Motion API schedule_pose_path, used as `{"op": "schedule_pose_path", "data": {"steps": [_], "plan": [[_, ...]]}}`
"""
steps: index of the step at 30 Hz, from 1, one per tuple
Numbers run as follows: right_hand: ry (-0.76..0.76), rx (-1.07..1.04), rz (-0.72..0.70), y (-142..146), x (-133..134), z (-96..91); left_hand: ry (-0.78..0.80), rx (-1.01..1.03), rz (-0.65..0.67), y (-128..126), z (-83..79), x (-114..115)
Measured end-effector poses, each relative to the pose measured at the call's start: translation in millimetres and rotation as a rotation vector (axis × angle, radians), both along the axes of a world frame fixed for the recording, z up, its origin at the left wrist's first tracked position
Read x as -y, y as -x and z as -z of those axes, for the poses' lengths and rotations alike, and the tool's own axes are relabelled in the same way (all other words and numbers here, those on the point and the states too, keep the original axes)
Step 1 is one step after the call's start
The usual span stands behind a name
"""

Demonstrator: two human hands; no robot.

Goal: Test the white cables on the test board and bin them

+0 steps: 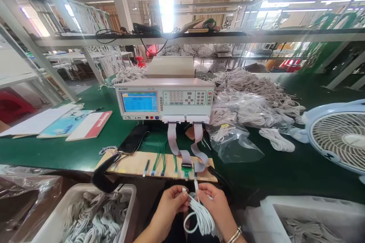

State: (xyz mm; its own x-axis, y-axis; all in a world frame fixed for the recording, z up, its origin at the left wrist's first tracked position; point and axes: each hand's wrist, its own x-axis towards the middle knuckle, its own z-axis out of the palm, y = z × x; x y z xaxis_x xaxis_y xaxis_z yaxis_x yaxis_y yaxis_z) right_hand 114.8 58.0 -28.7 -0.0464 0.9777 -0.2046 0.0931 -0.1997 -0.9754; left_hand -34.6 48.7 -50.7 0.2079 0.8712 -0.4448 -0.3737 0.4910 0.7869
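Observation:
Both my hands hold a coiled white cable (201, 216) just below the front edge of the green bench. My left hand (172, 201) pinches one end of it near a small plug. My right hand (212, 202) grips the bundle and its other plug end, which points up at the wooden test board (134, 163) with its green wires and connectors. Two grey ribbon cables (172, 136) run from that board up to a beige tester (165, 100) with a blue screen.
A white bin (85, 216) of coiled cables sits at lower left, another bin (310, 220) at lower right. Bags and heaps of white cables (251, 98) lie right of the tester. A blue desk fan (339, 136) stands far right. Papers (65, 121) and a black phone (132, 138) lie left.

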Motion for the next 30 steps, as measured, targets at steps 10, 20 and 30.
{"op": "schedule_pose_path", "data": {"steps": [10,20,30], "plan": [[0.066,-0.136,-0.005,3.8,3.0,1.0,0.087,0.136,-0.002,11.6,-13.6,-3.9],[-0.124,0.259,-0.1,-12.1,13.0,-6.9,0.079,0.081,-0.132,-12.2,-7.5,-8.3],[-0.034,0.122,-0.105,-13.3,15.4,-8.9,0.078,0.088,-0.195,-14.3,-8.0,-7.3]]}}
